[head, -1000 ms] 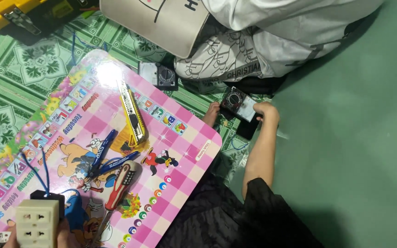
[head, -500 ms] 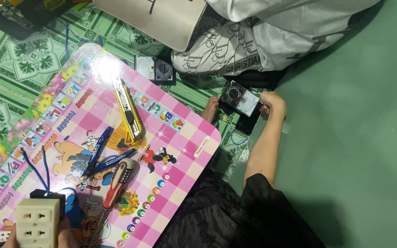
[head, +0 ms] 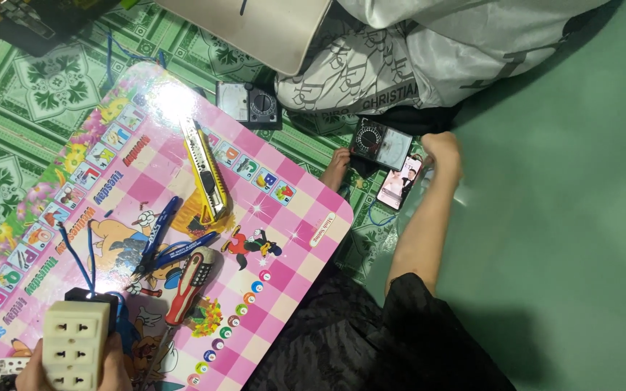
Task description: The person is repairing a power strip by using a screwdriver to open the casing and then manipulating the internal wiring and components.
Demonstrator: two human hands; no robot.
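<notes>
The left hand (head: 74, 369) grips a cream socket block (head: 75, 344) at the near corner of the pink picture table (head: 295, 206), fingers wrapped round its sides. Off the table's far right edge, the right hand (head: 445, 152) rests on the floor against a black dial meter (head: 382, 143), seemingly closed on its edge, with a phone (head: 398, 182) just beside; a yellow utility knife (head: 204, 168) lies on the tabletop

Left hand (head: 74, 369) cut off by the bottom edge; right hand's (head: 443, 152) fingers hidden.
</notes>
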